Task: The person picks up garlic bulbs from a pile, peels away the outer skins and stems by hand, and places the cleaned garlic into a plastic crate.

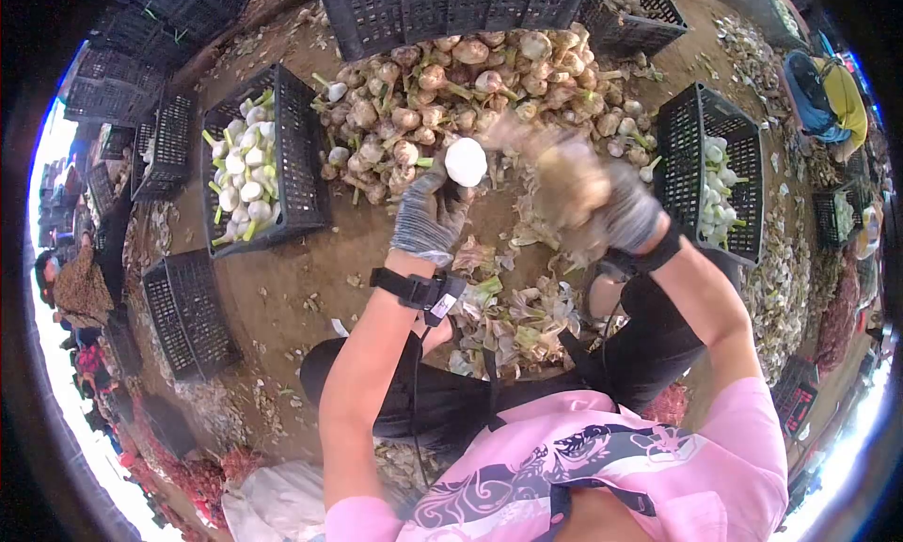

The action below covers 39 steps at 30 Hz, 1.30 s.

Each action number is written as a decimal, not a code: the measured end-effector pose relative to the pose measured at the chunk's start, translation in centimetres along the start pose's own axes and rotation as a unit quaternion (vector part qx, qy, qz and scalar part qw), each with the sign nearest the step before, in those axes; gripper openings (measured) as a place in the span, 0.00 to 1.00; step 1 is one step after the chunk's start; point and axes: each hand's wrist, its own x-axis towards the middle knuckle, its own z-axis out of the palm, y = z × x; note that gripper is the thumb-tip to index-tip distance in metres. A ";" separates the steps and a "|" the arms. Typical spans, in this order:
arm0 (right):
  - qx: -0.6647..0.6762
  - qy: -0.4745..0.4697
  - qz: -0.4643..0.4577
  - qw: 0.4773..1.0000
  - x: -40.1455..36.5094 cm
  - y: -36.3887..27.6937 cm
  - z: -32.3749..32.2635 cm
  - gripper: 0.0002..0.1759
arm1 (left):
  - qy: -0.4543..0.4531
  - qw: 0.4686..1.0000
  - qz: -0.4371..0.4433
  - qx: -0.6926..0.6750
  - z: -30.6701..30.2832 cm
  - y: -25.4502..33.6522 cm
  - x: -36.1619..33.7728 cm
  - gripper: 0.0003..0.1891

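My left hand, in a grey knit glove, is closed around a peeled white garlic bulb at the near edge of the garlic pile. To its right, my right hand wears a similar glove and is smeared by motion. A brownish unpeeled garlic bulb shows blurred at its fingers. Beyond both hands lies a heap of unpeeled garlic. Loose garlic skins cover the ground between my legs.
A black crate of white garlic stands on the left, another crate on the right. Upright black crates rise behind the heap. A dark crate sits lower left. A person is at far left.
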 end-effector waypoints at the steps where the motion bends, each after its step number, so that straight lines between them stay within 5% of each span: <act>1: -0.012 0.067 -0.084 0.994 -0.6 -1.1 0.6 0.24 | -0.001 1.000 0.001 -0.001 -0.5 -0.1 0.4 0.14; 4: -0.049 -0.199 0.000 0.979 1.0 -4.0 -4.7 0.26 | 0.026 0.999 -0.009 0.026 -0.9 -0.1 0.8 0.13; 5: -0.179 -0.058 -0.076 0.979 0.6 -3.8 -4.8 0.27 | 0.027 0.999 -0.013 0.025 -0.9 -0.1 0.8 0.12; 6: -0.453 -0.062 -0.106 0.883 1.1 -3.4 -5.4 0.30 | 0.028 0.999 -0.018 0.025 -0.9 -0.1 0.7 0.12; 7: -0.692 -0.002 -0.047 0.720 2.2 -2.9 -6.1 0.33 | 0.028 0.999 -0.018 0.025 -0.6 -0.2 0.5 0.12; 8: -0.873 0.015 0.032 0.487 3.2 -2.3 -4.8 0.36 | 0.065 0.997 0.005 0.041 0.0 -0.4 0.2 0.12; 9: -0.913 0.053 0.116 0.388 3.2 -1.3 -3.3 0.38 | 0.102 0.993 0.028 0.057 0.5 -0.4 -0.1 0.11; 11: -0.931 0.033 0.033 0.363 4.2 0.0 -8.0 0.20 | 0.136 0.990 0.020 0.009 0.8 0.4 -0.3 0.11; 13: -0.930 0.049 -0.036 0.363 5.1 0.4 -8.4 0.19 | 0.159 0.982 -0.027 -0.094 -0.4 2.3 0.4 0.10; 17: -0.913 0.071 0.082 0.394 9.2 1.0 -9.8 0.16 | 0.189 0.961 0.201 -0.019 -2.8 8.3 0.5 0.16; 18: -0.893 0.053 -0.070 0.442 11.1 2.2 -16.5 0.16 | 0.157 0.905 0.328 0.220 -5.2 11.2 0.6 0.17; 20: -0.895 0.079 -0.097 0.428 14.0 2.9 -15.3 0.17 | 0.158 0.877 0.420 0.174 -4.0 14.2 -0.9 0.21; 21: -0.896 0.110 -0.124 0.412 15.6 3.3 -14.6 0.17 | 0.186 0.899 0.380 -0.109 0.1 15.4 -2.8 0.22; 22: -0.853 0.133 -0.127 0.488 18.3 3.3 -15.4 0.15 | 0.190 0.881 0.420 -0.103 1.3 16.2 -3.5 0.23; 24: -0.846 0.196 -0.168 0.467 22.0 3.5 -13.3 0.15 | 0.164 0.865 0.467 -0.076 2.6 16.7 -4.7 0.22; 27: -0.817 0.293 -0.228 0.441 28.0 2.7 -12.5 0.13 | 0.137 0.877 0.462 -0.002 3.9 14.8 -5.4 0.17; 28: -0.820 0.337 -0.131 0.443 29.8 2.1 -10.9 0.11 | 0.118 0.889 0.443 -0.004 4.1 13.5 -5.4 0.14; 29: -0.831 0.322 -0.242 0.384 31.0 2.3 -11.9 0.11 | 0.104 0.901 0.421 0.013 3.9 12.4 -5.1 0.13; 31: -0.876 0.274 -0.072 0.390 33.2 1.4 -13.7 0.13 | 0.173 0.941 0.290 0.038 4.1 10.8 -4.5 0.08; 33: -0.836 0.307 0.022 0.455 33.0 0.8 -11.5 0.20 | 0.120 0.966 0.226 0.028 2.5 9.4 -3.5 0.08; 35: -0.862 0.260 0.004 0.435 32.4 0.5 -12.4 0.24 | 0.153 0.969 0.188 0.049 1.6 8.3 -2.9 0.07; 37: -0.866 0.175 -0.182 0.432 32.4 0.6 -18.3 0.25 | 0.162 0.968 0.188 0.044 1.4 7.6 -2.6 0.08; 38: -0.850 0.238 -0.091 0.461 31.6 0.1 -16.9 0.22 | 0.169 0.968 0.182 0.045 1.4 7.4 -2.4 0.10; 39: -0.901 0.169 -0.106 0.386 31.2 0.0 -18.1 0.20 | 0.167 0.967 0.185 0.042 1.4 7.0 -2.2 0.10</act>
